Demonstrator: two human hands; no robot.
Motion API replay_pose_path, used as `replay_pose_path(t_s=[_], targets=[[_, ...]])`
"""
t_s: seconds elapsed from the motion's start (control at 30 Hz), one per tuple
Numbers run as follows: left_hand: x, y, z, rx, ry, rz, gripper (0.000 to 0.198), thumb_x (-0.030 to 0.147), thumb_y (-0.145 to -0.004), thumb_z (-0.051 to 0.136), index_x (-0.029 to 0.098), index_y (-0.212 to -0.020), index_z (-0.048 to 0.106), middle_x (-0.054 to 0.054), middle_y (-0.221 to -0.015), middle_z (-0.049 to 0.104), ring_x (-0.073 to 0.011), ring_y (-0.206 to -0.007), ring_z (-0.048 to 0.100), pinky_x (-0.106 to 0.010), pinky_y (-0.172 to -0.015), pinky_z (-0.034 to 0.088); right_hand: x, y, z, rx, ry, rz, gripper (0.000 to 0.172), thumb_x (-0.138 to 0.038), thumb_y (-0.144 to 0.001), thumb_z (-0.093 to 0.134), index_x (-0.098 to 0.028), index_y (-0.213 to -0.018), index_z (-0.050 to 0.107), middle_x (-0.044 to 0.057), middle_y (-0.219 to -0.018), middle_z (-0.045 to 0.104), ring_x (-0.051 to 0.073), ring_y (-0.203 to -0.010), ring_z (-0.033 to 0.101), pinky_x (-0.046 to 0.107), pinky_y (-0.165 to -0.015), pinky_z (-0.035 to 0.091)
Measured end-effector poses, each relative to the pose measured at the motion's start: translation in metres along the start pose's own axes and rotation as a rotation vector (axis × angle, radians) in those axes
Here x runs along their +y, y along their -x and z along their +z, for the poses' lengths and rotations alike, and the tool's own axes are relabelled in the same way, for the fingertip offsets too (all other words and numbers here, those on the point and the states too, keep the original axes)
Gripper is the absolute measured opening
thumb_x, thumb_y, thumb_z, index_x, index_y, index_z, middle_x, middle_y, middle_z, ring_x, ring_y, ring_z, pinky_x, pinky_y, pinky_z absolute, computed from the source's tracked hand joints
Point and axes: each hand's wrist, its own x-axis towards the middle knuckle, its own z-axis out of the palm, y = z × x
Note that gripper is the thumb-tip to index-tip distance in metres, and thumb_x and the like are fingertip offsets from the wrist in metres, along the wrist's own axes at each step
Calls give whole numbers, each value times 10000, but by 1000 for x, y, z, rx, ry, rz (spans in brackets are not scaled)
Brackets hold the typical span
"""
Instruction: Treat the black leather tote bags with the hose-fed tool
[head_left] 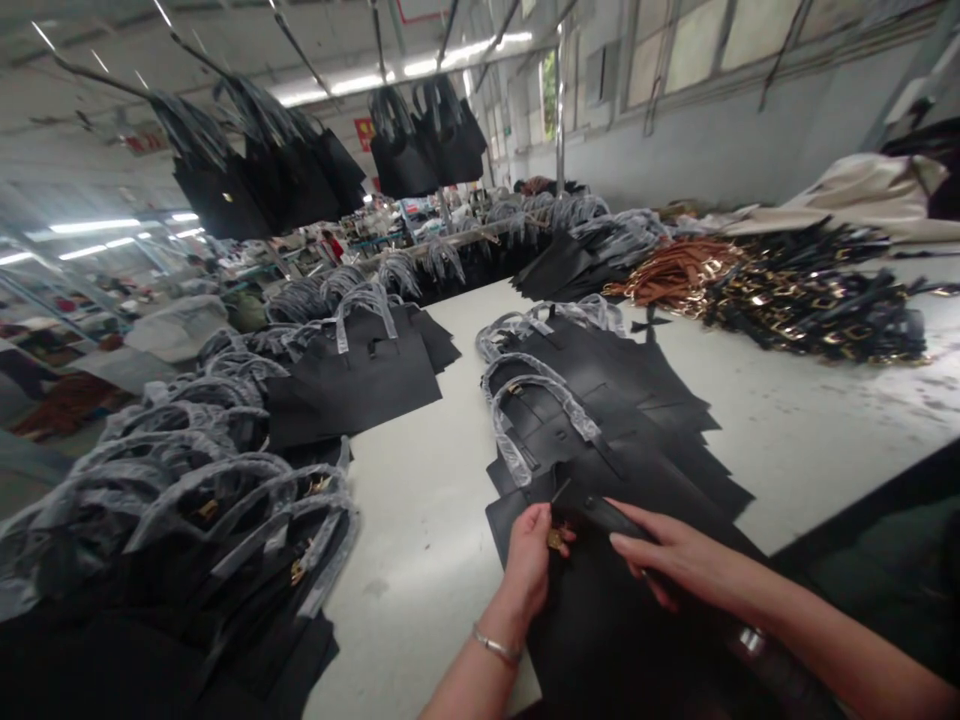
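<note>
Black leather bag panels (637,430) lie overlapping on the pale table, with plastic-wrapped handles (541,380) standing up at their upper ends. At the front panel, my left hand (531,550) is closed around a small gold metal fitting (556,538), beside a thin dark strap. To its right, my right hand (667,555) grips a dark handle-like piece (616,520) between thumb and fingers, over the same black panel. What exactly that dark piece is cannot be made out.
Many bags with wrapped handles (217,500) are heaped at left. Brown straps (679,272) and black straps with gold buckles (825,300) lie at the right on the table (412,530). Black bags (292,180) hang overhead.
</note>
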Motion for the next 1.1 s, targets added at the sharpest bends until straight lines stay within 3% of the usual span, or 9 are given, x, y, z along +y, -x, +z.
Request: replay_pose_path(t_s=[0.17,0.33,0.5,0.67,0.8,0.93,1.1], targets=[[-1,1,2,48,65,-31,450,516,-702,731,103,-828,606,9,-616,553,-73,-498,458,-193,-456,366,-3,6,3,-64,-18,58,709,-463,-881,577,-211,-1497,332,-43,-710,558,80,-445,540,165,-394,411],[3,4,7,59,122,-121,312,362,-730,701,99,-859,595,-76,-733,644,-111,-578,551,-195,-466,387,-5,7,-2,135,-9,-6,739,-447,-871,578,-188,-1508,306,-45,-674,549,91,-435,520,180,-388,414],[2,9,13,63,163,-186,133,226,-712,627,113,-764,580,-36,-629,583,-99,-505,512,-202,-458,370,2,10,-3,-6,-10,29,737,-478,-851,603,-211,-1490,350,-38,-703,564,92,-439,531,186,-390,412],[1,14,18,18,163,-183,208,214,-665,669,95,-833,640,-30,-665,591,-88,-521,500,-196,-489,370,9,9,-5,228,69,-26,765,-453,-846,586,-180,-1506,313,-44,-673,558,106,-453,539,206,-415,425],[-6,23,27,5,11,40,221,159,-623,718,109,-834,676,-40,-739,649,-112,-633,557,-208,-608,432,19,26,-14,201,81,-36,803,-495,-817,609,-187,-1502,325,-49,-668,557,111,-442,540,210,-398,414],[-16,28,29,12,-249,283,265,214,-715,667,136,-966,701,-62,-902,705,-173,-791,620,-259,-730,471,27,37,-9,119,112,7,816,-507,-805,605,-197,-1504,320,-49,-660,563,103,-409,536,197,-366,403],[-23,24,18,20,-493,401,272,203,-778,592,162,-1023,703,-40,-946,715,-194,-855,633,-281,-775,491,27,24,4,100,123,-15,759,-454,-820,582,-191,-1490,345,-52,-644,557,92,-385,531,178,-338,399]])
